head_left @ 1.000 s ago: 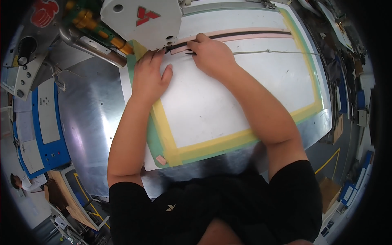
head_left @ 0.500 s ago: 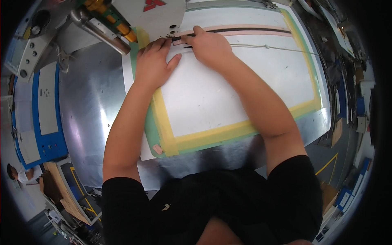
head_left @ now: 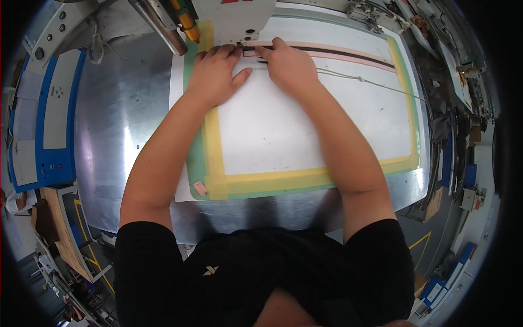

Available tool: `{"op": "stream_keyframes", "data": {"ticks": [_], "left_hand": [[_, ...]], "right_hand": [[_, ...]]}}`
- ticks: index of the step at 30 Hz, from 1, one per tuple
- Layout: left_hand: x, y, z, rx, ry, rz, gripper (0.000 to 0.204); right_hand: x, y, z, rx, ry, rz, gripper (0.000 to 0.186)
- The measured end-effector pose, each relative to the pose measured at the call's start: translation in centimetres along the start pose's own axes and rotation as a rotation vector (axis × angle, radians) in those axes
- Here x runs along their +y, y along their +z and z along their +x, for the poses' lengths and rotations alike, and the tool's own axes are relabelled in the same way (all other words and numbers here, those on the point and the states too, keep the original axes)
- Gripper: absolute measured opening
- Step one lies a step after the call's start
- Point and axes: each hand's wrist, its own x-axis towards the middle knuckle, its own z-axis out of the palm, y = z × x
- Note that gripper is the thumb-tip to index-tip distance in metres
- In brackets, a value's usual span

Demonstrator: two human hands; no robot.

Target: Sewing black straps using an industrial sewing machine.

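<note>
A long black strip (head_left: 348,56) with pink bands along both sides lies across the far part of a white board (head_left: 272,131). My left hand (head_left: 215,73) rests flat at the strip's left end, its fingers stretched forward and the thumb apart. Beside it, my right hand (head_left: 291,65) is curled, its index finger pressing near the strip's end. From under the right hand pokes the dark tip of a thin pointed tool (head_left: 262,62); the rest is hidden in the palm. A pale knotted cord (head_left: 360,79) runs from near that hand to the right edge.
Just beyond my hands stands a white machine head (head_left: 234,22), with a yellow-tipped rod (head_left: 190,30) and a metal cylinder (head_left: 166,32) to its left. Yellow tape (head_left: 283,179) borders the board on a metal table (head_left: 125,109). A blue-framed cabinet (head_left: 57,109) stands at left.
The whole view has shifted slightly, so the table and machine sit differently in the picture. Both hands keep about the same place on the strip.
</note>
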Motion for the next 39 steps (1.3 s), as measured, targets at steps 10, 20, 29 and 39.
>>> {"op": "stream_keyframes", "data": {"ticks": [10, 20, 29, 39], "left_hand": [[0.1, 0.02, -0.01, -0.002, -0.009, 0.005, 0.058], [-0.08, 0.18, -0.09, 0.017, 0.003, -0.003, 0.056], [0.01, 0.08, -0.07, 0.026, -0.007, -0.008, 0.055], [0.36, 0.16, -0.22, 0.019, -0.036, 0.004, 0.056]], "right_hand": [[-0.32, -0.47, -0.31, -0.016, 0.004, -0.032, 0.044], [-0.13, -0.19, -0.34, -0.015, 0.01, -0.018, 0.047], [-0.41, -0.25, -0.3, -0.03, 0.034, -0.009, 0.046], [-0.7, 0.01, -0.37, -0.049, 0.054, -0.023, 0.048]]}}
